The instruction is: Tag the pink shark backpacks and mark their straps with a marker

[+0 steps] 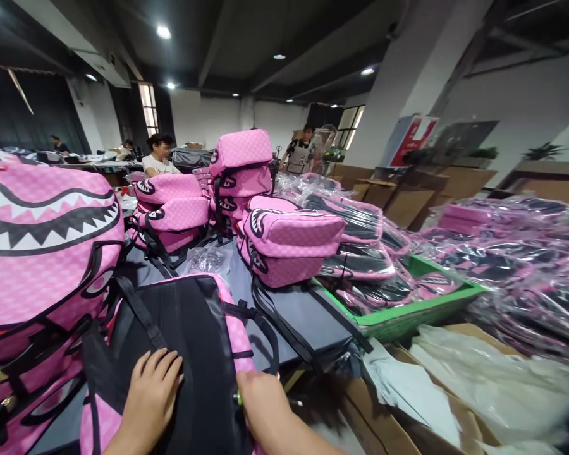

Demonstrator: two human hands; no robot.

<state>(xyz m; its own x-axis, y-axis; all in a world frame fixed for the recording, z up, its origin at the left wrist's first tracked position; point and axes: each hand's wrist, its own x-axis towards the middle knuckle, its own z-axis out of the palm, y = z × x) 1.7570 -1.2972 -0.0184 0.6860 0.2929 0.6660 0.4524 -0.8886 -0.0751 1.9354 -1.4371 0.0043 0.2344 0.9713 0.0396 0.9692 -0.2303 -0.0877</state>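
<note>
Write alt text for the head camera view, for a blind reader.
A left hand lies on the black back panel of a pink backpack; the right hand closes around a mostly hidden green object at its edge. Stacked pink backpacks with toothy prints stand nearby; to the right, plastic-wrapped bags lie in a green-rimmed bin.

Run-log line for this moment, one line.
left hand: on backpack, black side up | right hand: closed on green item | behind: stacked pink backpacks

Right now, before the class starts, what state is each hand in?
Left hand: open, palm down on the black-backed backpack.
Right hand: closed around a mostly hidden green item.
</note>
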